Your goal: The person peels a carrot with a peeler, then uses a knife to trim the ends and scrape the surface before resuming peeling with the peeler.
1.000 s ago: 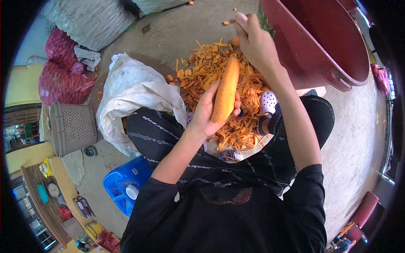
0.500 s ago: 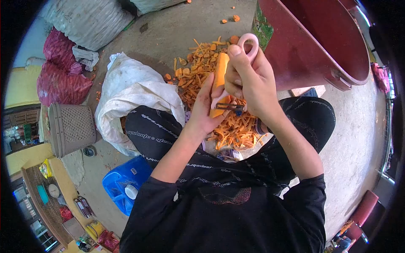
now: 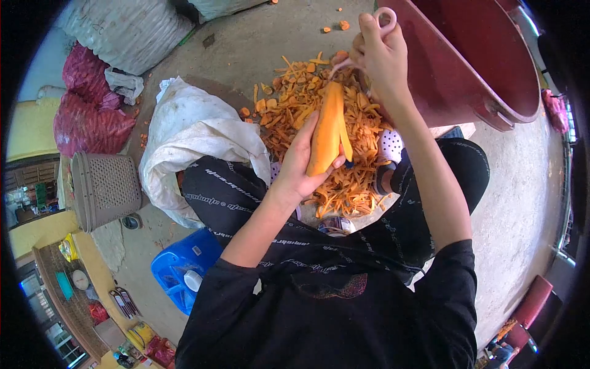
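My left hand (image 3: 299, 167) is closed around the lower part of a peeled orange carrot (image 3: 327, 130), tilted with its far end up. A loose strip of peel hangs along the carrot's right side. Above that far end, my right hand (image 3: 386, 64) grips a pink peeler (image 3: 393, 22). Its ring-shaped handle end sticks out over my fingers, and its other end reaches toward the carrot's tip. Underneath both hands, a heap of carrot peelings (image 3: 347, 192) covers the floor between my feet, with cut carrot pieces at its far left edge.
A large dark red bin (image 3: 430, 74) stands at the right. On the left are a white sack (image 3: 193, 132), a grey basket (image 3: 110, 184) and a blue jerrycan (image 3: 184, 264). Red mesh sacks (image 3: 92, 120) and a big pale sack (image 3: 132, 31) lie farther off.
My right hand has moved up and away with the peeler, off the carrot's side to beyond its far end. The carrot shows more fully in my left hand, a strip hanging from it.
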Demonstrator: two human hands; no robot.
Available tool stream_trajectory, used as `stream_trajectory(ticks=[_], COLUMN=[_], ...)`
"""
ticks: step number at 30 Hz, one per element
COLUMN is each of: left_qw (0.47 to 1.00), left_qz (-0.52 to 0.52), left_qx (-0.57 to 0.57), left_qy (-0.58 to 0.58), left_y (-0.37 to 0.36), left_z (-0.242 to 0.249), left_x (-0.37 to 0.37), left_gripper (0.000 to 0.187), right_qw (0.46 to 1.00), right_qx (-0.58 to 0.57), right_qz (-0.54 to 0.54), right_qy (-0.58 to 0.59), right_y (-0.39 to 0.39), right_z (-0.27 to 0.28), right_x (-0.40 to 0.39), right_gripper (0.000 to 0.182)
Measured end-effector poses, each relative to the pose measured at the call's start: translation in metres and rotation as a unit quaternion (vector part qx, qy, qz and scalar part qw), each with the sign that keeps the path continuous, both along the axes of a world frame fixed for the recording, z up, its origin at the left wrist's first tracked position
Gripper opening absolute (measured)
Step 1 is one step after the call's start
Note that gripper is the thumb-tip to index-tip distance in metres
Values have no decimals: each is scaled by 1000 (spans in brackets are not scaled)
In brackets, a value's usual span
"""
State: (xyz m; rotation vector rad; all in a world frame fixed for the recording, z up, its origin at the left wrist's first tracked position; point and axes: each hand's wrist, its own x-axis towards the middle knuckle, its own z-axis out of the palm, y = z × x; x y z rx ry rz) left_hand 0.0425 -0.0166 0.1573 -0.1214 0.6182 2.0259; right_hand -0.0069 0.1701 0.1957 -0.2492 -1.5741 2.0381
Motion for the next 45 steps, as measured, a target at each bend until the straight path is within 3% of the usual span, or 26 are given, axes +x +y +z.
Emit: stream_trajectory(ticks=[2, 3, 5, 8, 10, 11, 14, 20, 23, 30, 33, 37, 42, 45], left_qw=[998, 998, 999, 999, 999, 999, 996, 999, 995, 996, 999, 997, 993, 989], left_qz=[10, -14, -8, 13, 20, 10, 10, 28, 9, 42, 26, 56, 97, 119], left_qx=[-59, 0, 36, 24, 4, 30, 31, 26, 89, -38, 7, -19, 25, -62], left_qy=[33, 62, -17, -41, -30, -39, -86, -19, -47, -65, -39, -51, -63, 64], left_y=[3, 0, 0, -1, -3, -5, 1, 4, -2, 5, -4, -1, 4, 7], left_z=[10, 13, 6, 3, 4, 3, 1, 9, 12, 19, 6, 7, -1, 15], left_x=[4, 4, 0, -3, -5, -7, -9, -8, -10, -9, -10, -9, 0, 3], left_gripper=[41, 47, 48, 45, 43, 39, 37, 37, 38, 37, 35, 33, 31, 33], right_qw=[983, 977, 960, 865, 967, 991, 996, 971, 964, 967, 970, 958, 969, 968], right_qx=[173, 193, 235, 452, 234, 119, -43, -181, -181, -162, -160, -214, -173, -164], right_qz=[-50, -69, -104, -217, -85, -17, 56, 153, 191, 190, 177, 173, 160, 172], right_qy=[-29, -57, -116, 16, 49, 61, 52, -30, -40, -44, -40, -77, -79, -75], right_y=[24, 24, 21, 10, -3, -11, -41, -61, -63, -70, -69, -65, -55, -47], right_z=[-23, -28, -31, -21, 2, 14, 42, 46, 41, 35, 35, 25, 20, 17], right_x=[-17, -18, -17, -12, -1, 9, 43, 70, 73, 75, 73, 67, 50, 39], right_gripper=[19, 19, 19, 18, 18, 18, 17, 22, 20, 18, 19, 20, 20, 21])
